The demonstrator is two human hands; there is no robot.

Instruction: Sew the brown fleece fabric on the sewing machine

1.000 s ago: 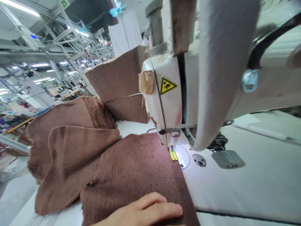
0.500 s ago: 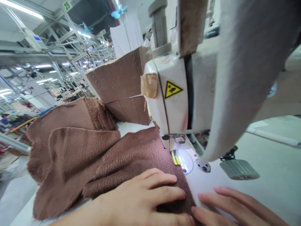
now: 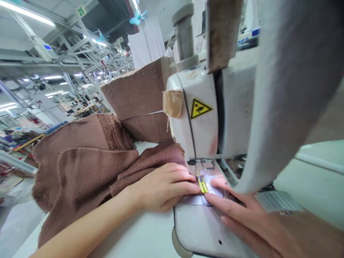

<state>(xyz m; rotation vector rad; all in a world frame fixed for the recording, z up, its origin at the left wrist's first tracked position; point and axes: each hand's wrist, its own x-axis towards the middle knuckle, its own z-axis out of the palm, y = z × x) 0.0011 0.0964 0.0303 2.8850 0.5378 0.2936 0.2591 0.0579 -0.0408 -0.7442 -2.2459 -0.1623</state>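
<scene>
Fabric (image 3: 158,156), brown and fleecy, lies in the head view bunched on the left side of the sewing machine (image 3: 201,132). Half a second ago it spread forward beneath the left hand along the machine's front; now its near part has gone from there, and the pale machine bed (image 3: 206,229) shows bare. The left hand (image 3: 166,186) has moved up beside the yellow-marked presser foot (image 3: 203,185). The right hand (image 3: 247,213), then down on the tabletop, has come to the foot too; a second ago it was out of view. The brown pile (image 3: 77,134) at the left looks unchanged.

The fabric reaches out beyond and to the left of the left hand, which lies over its near end. That hand's fingers are close together, tips just left of the foot; whether they pinch the cloth I cannot tell. The right hand's fingers are parted, one tip right of the foot, another just in front, with the fabric across on the other side.
</scene>
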